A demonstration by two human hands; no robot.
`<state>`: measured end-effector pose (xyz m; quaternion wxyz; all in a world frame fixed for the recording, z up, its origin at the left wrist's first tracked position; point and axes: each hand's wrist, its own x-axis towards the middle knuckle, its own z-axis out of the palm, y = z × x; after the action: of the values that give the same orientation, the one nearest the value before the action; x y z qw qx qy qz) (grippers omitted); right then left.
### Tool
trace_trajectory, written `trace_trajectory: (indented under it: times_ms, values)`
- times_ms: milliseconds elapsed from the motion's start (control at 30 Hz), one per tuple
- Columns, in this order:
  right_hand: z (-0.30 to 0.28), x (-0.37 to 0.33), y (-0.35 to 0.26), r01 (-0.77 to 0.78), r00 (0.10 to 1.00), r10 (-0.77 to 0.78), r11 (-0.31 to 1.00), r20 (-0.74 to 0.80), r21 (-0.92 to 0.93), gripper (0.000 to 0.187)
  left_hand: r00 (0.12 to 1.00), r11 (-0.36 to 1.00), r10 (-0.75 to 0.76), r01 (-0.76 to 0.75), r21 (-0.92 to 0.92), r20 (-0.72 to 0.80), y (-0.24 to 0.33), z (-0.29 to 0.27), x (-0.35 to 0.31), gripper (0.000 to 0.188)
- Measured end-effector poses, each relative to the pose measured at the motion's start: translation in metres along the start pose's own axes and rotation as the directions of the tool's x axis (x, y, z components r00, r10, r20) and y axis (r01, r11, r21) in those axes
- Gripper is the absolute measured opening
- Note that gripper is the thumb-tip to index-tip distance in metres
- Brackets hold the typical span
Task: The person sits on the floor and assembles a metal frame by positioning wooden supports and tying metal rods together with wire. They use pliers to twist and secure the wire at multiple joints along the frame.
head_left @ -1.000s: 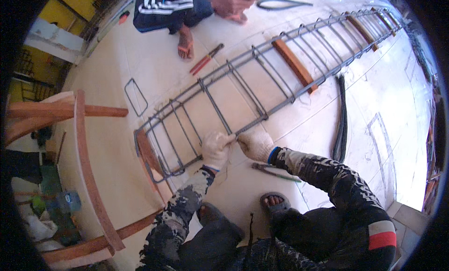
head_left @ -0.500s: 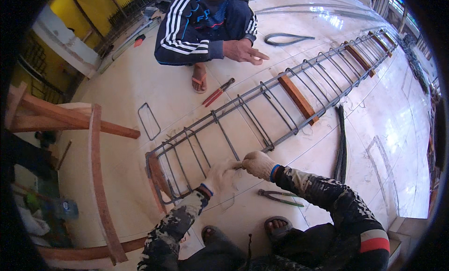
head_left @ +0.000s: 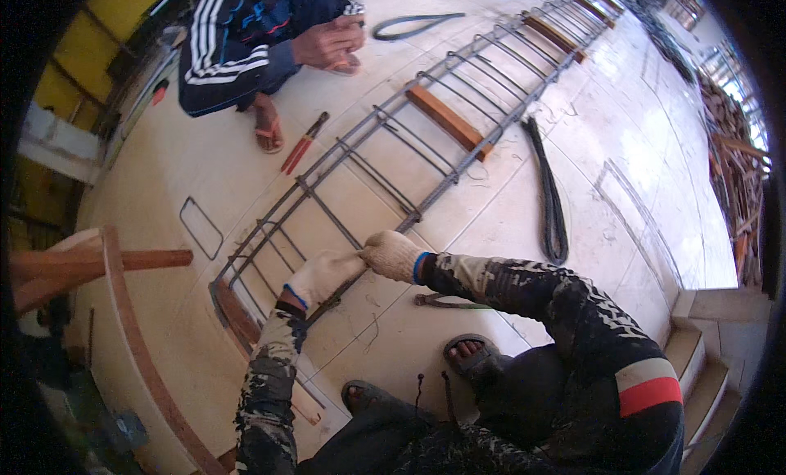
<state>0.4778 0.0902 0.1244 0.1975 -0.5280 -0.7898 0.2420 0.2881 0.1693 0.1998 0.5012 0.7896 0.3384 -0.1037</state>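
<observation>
A long steel rebar cage [head_left: 446, 119] runs from near left to far right on the tiled floor. Both my hands, in off-white knitted gloves, meet at its near long bar, where a stirrup [head_left: 332, 216] crosses it. My left hand [head_left: 327, 275] is closed with its fingers pressed together at the bar. My right hand [head_left: 393, 255] is curled closed right beside it, fingertips almost touching the left. Whatever the fingers pinch is hidden by the gloves. Under my right forearm lies a pair of pincers [head_left: 432, 300], partly covered.
Wooden blocks [head_left: 449, 121] support the cage. Beyond it squats a co-worker, hands [head_left: 327, 45] together, near red-handled pincers [head_left: 304, 143]. A loose stirrup [head_left: 201, 228] and a dark wire bundle [head_left: 547, 196] lie on the floor. A wooden frame [head_left: 139, 344] stands left, steps [head_left: 696, 352] right.
My view has shifted, so the scene sits further left and higher. My hands stay together at the same bar. The co-worker's outstretched hand has drawn in to the other hand.
</observation>
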Motion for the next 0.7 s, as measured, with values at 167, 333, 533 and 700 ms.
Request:
trace_trajectory:
  times_ms: [167,333,533,700]
  values:
    - [-0.027,0.018,-0.018,-0.407,0.908,0.367,0.887,0.201,0.22,0.014,0.983,0.979,-0.115,0.136,0.154,-0.14,-0.048,0.004,0.013,0.044]
    - [-0.02,0.005,0.004,-0.339,0.935,0.309,0.621,0.176,0.707,0.046,0.972,0.938,0.072,0.01,0.346,-0.225,-0.016,0.008,0.031,0.047]
    - [0.026,-0.011,-0.013,-0.637,0.506,0.559,-0.271,0.657,0.721,0.044,0.895,0.996,-0.052,0.078,0.041,-0.444,-0.052,0.036,0.024,0.04]
    - [0.056,-0.012,-0.02,-0.524,0.668,0.502,-0.208,0.55,0.826,0.032,0.828,0.966,-0.202,0.08,-0.247,-0.524,-0.014,0.064,0.018,0.036]
